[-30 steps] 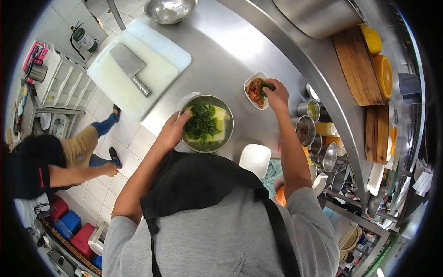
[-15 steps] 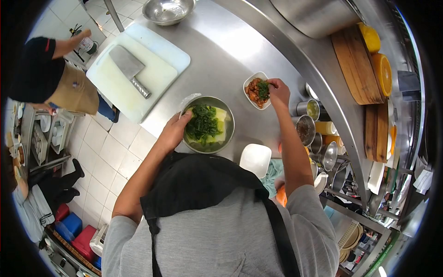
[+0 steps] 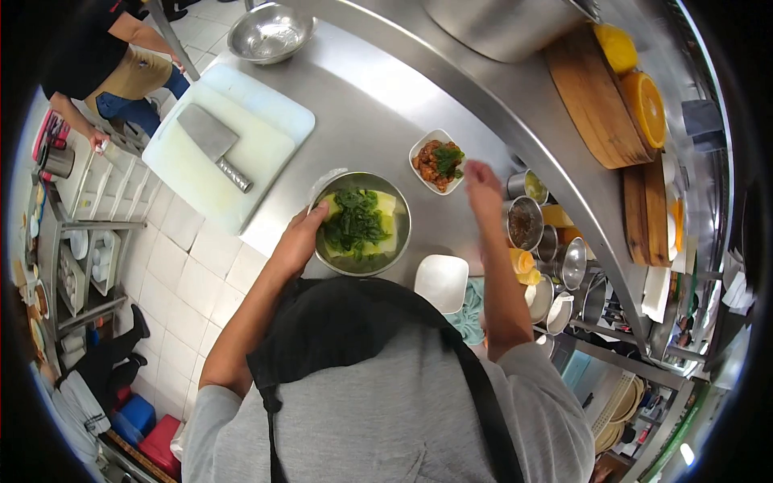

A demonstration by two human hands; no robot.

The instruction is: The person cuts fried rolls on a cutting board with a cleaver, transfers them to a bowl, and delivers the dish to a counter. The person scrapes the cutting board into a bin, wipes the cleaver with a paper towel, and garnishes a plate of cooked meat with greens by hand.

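My left hand (image 3: 299, 240) is closed on the side of a metal bowl (image 3: 405, 248), thumb over the rim. Inside the bowl, dark green leafy herbs (image 3: 354, 221) lie on pale yellow-green pieces. My right hand (image 3: 483, 189) is smeared by motion, just to the right of a small white dish (image 3: 418, 146) and apart from it. The dish holds reddish-brown glazed chunks (image 3: 424, 163), topped with a tuft of green herb (image 3: 448, 158). Below it, near my apron, stands a white square dish (image 3: 441, 282).
A cleaver (image 3: 211, 135) lies on stacked cutting boards (image 3: 282, 133) at the left. An empty metal bowl (image 3: 270, 32) stands behind. Sauce pots (image 3: 525, 224) and squeeze bottles (image 3: 523, 262) line the right. A teal cloth (image 3: 469, 314) lies near me. A person (image 3: 121, 56) stands beyond the counter.
My right hand has let go of the herb tuft on the chunks and moved back toward me, away from the dish. My left hand keeps its hold on the bowl. The person has shifted.
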